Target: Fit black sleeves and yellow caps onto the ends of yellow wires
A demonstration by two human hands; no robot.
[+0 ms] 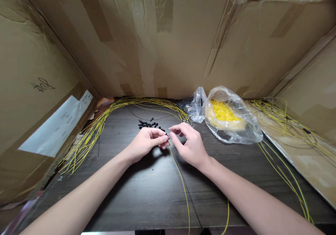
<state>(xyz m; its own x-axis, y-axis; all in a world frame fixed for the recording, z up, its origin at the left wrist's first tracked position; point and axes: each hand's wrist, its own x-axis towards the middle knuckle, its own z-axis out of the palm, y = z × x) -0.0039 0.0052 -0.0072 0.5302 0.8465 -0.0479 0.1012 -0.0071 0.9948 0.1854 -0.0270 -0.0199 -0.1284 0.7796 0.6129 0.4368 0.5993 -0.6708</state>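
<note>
My left hand [149, 142] is closed in a pinch near the middle of the table. Between its thumb and fingers is the end of a thin yellow wire [181, 175], with a small dark piece at the fingertips that is too small to make out fully. The wire trails down to the table's front edge, a dark wire [190, 193] beside it. Just to the right, my right hand [189, 142] has its thumb and forefinger slightly apart, with nothing visible between them. Behind my left hand lies a loose pile of small black tubular pieces [148, 124].
A bundle of yellow wires [105, 119] curves around the left and back. At the back right, a clear plastic bag [223, 133] holds small yellow pieces [223, 110]; another bag [198, 105] adjoins it. Tangled wires [283, 116] lie right. Cardboard walls [131, 46] enclose the dark table [126, 196].
</note>
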